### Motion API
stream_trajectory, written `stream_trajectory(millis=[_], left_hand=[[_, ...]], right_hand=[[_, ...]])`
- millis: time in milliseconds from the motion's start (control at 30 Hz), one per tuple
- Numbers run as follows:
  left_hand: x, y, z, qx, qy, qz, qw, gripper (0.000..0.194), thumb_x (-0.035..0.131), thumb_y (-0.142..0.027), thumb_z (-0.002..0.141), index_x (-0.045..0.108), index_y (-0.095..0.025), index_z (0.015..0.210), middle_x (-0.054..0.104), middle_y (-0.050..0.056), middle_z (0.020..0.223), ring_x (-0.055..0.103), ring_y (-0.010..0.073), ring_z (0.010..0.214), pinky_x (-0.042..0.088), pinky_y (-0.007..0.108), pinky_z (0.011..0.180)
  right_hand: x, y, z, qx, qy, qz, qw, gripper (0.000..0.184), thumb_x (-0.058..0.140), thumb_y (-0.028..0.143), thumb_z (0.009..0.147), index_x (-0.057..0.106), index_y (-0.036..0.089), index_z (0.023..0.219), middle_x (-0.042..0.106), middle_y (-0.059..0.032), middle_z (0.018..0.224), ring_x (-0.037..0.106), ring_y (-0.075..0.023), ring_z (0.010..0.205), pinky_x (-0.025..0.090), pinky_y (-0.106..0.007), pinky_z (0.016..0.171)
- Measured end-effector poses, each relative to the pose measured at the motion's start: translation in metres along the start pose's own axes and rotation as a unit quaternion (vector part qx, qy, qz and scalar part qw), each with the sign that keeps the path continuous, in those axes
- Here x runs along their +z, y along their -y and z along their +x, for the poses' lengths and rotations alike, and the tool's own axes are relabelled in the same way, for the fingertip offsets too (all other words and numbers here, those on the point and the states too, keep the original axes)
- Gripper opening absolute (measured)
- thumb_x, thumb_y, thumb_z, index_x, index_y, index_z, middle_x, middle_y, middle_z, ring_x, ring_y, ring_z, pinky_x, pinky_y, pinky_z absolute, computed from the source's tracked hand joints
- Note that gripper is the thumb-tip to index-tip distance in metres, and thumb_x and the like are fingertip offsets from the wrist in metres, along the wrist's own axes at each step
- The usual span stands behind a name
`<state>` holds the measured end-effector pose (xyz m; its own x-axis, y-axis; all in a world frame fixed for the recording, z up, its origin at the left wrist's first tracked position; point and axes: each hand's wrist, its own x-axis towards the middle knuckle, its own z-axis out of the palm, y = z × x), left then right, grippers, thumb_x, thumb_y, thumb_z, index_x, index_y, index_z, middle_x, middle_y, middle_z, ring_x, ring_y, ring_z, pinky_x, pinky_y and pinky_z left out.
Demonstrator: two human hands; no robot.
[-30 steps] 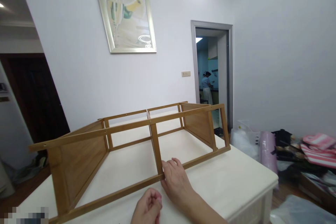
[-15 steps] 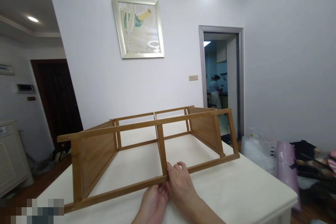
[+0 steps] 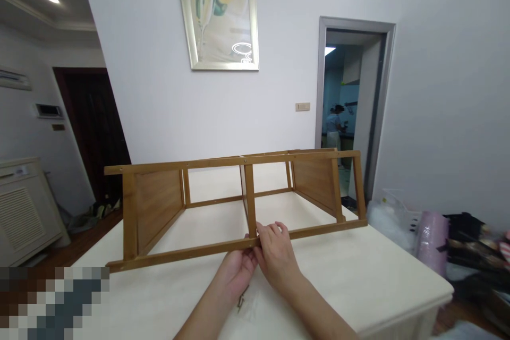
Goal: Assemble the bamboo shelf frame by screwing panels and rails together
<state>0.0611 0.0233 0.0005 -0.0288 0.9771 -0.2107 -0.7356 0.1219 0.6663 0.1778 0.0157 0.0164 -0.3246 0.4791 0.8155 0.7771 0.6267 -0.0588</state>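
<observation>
from my end of the feed, the wooden frame sits on the white desk, its long rails running across the view, with a solid panel near each end and a middle upright between them. both hands are close together at the foot of that upright. my right hand is closed around the joint of upright and lower rail, fingers bent over it. my left hand is palm-up just beside it, fingertips curled up under the rail; whether they pinch anything i can't tell, since the right hand and the rail cover them. a few small dark pieces, maybe screws, lie on the desk by my left wrist. behind, i see a framed picture on the wall, a person through the doorway, and a pinkish wrapped roll beyond the desk's right side.
</observation>
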Motion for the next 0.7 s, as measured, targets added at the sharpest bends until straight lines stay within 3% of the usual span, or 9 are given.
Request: stream_trajectory(millis=[133, 233, 333, 433, 700], left_hand=[[-0.001, -0.005, 0.003, -0.033, -0.004, -0.046, 0.998, 0.015, 0.056, -0.004, 0.088, 0.067, -0.01, 0.096, 0.071, 0.009, 0.079, 0.067, 0.0139, 0.064, 0.058, 0.022, 0.058], [-0.002, -0.007, 0.001, -0.042, -0.017, -0.07, 0.997, 0.015, 0.055, -0.001, 0.087, 0.066, -0.01, 0.092, 0.071, 0.008, 0.076, 0.068, 0.0144, 0.064, 0.061, 0.026, 0.062], [-0.001, -0.008, -0.002, -0.041, -0.028, -0.084, 0.995, 0.017, 0.052, 0.001, 0.088, 0.065, -0.01, 0.091, 0.07, 0.006, 0.073, 0.07, 0.0148, 0.065, 0.063, 0.028, 0.066], [0.0, -0.009, -0.003, -0.042, -0.032, -0.087, 0.995, 0.018, 0.052, 0.002, 0.088, 0.064, -0.011, 0.091, 0.07, 0.005, 0.071, 0.07, 0.0146, 0.064, 0.063, 0.027, 0.065], [-0.003, -0.01, 0.0, -0.056, -0.023, -0.074, 0.995, 0.011, 0.057, -0.004, 0.088, 0.065, -0.011, 0.093, 0.072, 0.007, 0.074, 0.071, 0.0158, 0.066, 0.062, 0.027, 0.064]], right_hand=[[-0.016, 0.016, -0.015, 0.008, -0.078, 0.008, 0.997, 0.043, 0.054, 0.008, 0.086, 0.048, 0.014, 0.128, 0.062, -0.0131, 0.117, 0.053, -0.0279, 0.11, 0.036, -0.053, 0.102], [-0.021, 0.036, -0.041, 0.033, -0.104, 0.064, 0.992, 0.034, 0.052, 0.005, 0.087, 0.053, 0.017, 0.119, 0.062, -0.0104, 0.103, 0.056, -0.024, 0.095, 0.046, -0.043, 0.085], [-0.017, 0.053, -0.062, 0.02, -0.002, 0.13, 0.991, 0.023, 0.05, 0.005, 0.084, 0.056, 0.021, 0.099, 0.061, -0.0054, 0.086, 0.054, -0.0216, 0.079, 0.046, -0.036, 0.067], [-0.011, 0.059, -0.069, 0.037, 0.085, 0.146, 0.985, 0.025, 0.055, 0.005, 0.078, 0.057, 0.022, 0.097, 0.063, -0.006, 0.092, 0.055, -0.0235, 0.082, 0.047, -0.038, 0.069], [-0.014, 0.054, -0.074, 0.075, 0.18, 0.16, 0.968, 0.024, 0.05, 0.004, 0.081, 0.058, 0.021, 0.095, 0.061, -0.0072, 0.098, 0.053, -0.0244, 0.092, 0.047, -0.04, 0.077]])
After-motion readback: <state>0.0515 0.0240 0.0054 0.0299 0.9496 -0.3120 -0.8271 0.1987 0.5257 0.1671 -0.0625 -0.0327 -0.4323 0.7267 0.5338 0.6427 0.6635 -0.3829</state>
